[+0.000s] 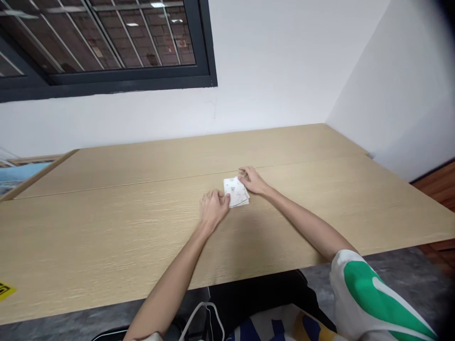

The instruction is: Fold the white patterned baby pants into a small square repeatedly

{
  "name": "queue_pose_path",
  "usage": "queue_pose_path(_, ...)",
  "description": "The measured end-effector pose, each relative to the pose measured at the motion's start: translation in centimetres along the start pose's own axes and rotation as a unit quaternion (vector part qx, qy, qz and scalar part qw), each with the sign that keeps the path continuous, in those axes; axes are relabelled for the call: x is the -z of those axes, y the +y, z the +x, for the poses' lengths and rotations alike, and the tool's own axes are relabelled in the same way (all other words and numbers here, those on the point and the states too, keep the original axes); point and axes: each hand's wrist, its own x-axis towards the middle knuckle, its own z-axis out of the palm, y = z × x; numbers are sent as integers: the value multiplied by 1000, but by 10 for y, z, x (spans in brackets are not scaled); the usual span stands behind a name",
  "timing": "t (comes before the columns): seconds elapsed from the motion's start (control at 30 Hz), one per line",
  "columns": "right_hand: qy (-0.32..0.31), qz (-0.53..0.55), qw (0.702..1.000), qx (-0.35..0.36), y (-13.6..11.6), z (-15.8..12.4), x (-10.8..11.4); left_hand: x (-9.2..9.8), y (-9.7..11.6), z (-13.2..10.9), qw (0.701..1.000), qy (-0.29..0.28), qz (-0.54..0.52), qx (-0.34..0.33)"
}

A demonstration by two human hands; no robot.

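Step in hand: both hands press and square a small white folded cloth with a faint printed pattern (236, 192); by its layered lower edge it looks folded over several times, so the folding seems far along.
Left hand (213, 208): its grip is narrow, fingers curled with the tips touching the cloth's near-left edge; it pins the cloth and lifts nothing.
Right hand (253, 180): its grip is flat and low, fingertips resting on the cloth's far-right corner; nothing is clasped.
Cloth: it lies flat on the bench, between the two grips and touching both.
Next move: as a judgement, any further fold calls for one grip to pinch an edge while the other holds the stack down, so the layers do not slip.
Bench: a long pale wood-grain bench (106, 227) with a seam line running just beyond the right grip; a yellow label (5, 289) sits well to the left of the left grip.
Room: a white wall (270, 66) beyond both grips, a dark-framed window (106, 52) up to the left, and grey floor (398, 270) below the bench edge.
Person: a white sleeve with green patches (369, 293) covers the right upper arm.
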Motion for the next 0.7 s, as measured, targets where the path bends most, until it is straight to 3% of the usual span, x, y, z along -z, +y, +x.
queue_pose_path(0.07, -1, 11, 1000, -10, -5, -3, -3, 0, -2, 3, 999, -37, 14, 16)
queue_pose_path(0.17, -13, 18, 999, -42, -16, -12, -3, -1, 2, 3, 996, -91, -4, -20)
queue_pose_path(0.3, 0, 15, 998, -64, -32, -40, 21, 0, 26, -4, 984, -155, -49, -76)
queue_pose_path(0.4, 1, 17, 997, -73, -47, -83, 61, 3, 58, -21, 970, -189, -91, -121)
queue_pose_path(0.53, -8, 68, 991, -112, -78, -166, 134, 6, 115, -61, 938, -241, -160, -190)
queue_pose_path(0.63, 44, 132, 979, -152, -105, -235, 185, 10, 166, -95, 872, -318, -245, -282)
queue_pose_path(0.7, 113, 159, 961, -196, -118, -279, 211, 15, 201, -114, 841, -358, -238, -329)
